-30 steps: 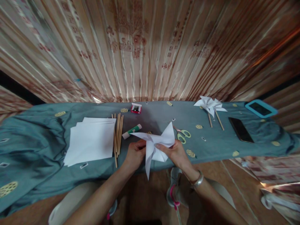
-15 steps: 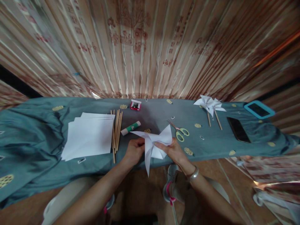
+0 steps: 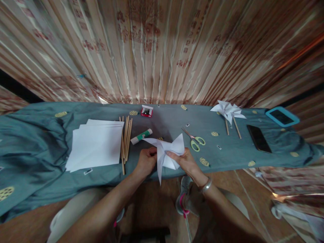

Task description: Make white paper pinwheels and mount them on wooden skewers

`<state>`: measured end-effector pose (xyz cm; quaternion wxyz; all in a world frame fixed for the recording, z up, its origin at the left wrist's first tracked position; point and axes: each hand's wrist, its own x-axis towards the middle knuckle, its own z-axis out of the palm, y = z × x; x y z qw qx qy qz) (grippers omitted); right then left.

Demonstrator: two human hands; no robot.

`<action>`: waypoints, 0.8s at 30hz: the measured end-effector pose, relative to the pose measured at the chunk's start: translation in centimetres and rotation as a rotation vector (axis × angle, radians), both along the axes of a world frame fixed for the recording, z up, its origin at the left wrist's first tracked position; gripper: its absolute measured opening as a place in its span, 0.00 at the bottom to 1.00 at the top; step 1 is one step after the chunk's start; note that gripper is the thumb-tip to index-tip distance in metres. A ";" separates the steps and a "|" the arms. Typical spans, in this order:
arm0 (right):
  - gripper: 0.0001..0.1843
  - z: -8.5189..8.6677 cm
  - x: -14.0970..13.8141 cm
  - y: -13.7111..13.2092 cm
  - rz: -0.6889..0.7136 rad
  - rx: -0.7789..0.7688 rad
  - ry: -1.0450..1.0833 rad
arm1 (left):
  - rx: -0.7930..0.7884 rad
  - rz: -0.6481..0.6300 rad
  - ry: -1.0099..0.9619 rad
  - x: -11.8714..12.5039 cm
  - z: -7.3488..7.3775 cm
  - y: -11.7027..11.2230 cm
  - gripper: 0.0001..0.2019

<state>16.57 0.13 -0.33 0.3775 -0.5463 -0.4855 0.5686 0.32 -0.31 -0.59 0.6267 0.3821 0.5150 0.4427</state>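
Note:
A white paper pinwheel (image 3: 165, 153) with folded points is held at the table's near edge by both hands. My left hand (image 3: 146, 161) pinches it at its middle from the left. My right hand (image 3: 185, 161), with a metal bangle on the wrist, grips it from the right, thumb on top. One long paper point hangs down below the table edge. Right behind the hands lie a glue stick (image 3: 141, 136) and green-handled scissors (image 3: 194, 141).
On the teal cloth (image 3: 37, 148) lie a stack of white paper (image 3: 96, 145), several wooden sticks (image 3: 126, 138), a small red box (image 3: 146, 111), two finished pinwheels on sticks (image 3: 229, 113), a black phone (image 3: 258, 138) and a blue-cased device (image 3: 282, 116). A pleated curtain (image 3: 162, 50) hangs behind.
The pinwheel and both hands have come a little closer together and lower, the upper paper point folding inward. Items on the table have stayed put; the camera shifted slightly.

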 end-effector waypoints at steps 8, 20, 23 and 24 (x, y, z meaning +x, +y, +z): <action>0.19 -0.1 -0.4 -0.2 -0.044 -0.011 -0.007 | 0.026 0.005 0.016 0.0 -0.2 0.1 0.08; 0.19 -0.1 -1.0 -0.3 -0.092 -0.066 0.012 | 0.023 0.028 0.043 0.1 0.0 0.4 0.09; 0.19 0.2 -1.0 -0.1 -0.087 -0.063 0.023 | 0.038 0.011 0.043 0.0 0.2 0.3 0.09; 0.19 0.3 -1.0 0.0 -0.079 -0.063 0.033 | 0.040 0.003 0.041 -0.1 0.3 0.3 0.09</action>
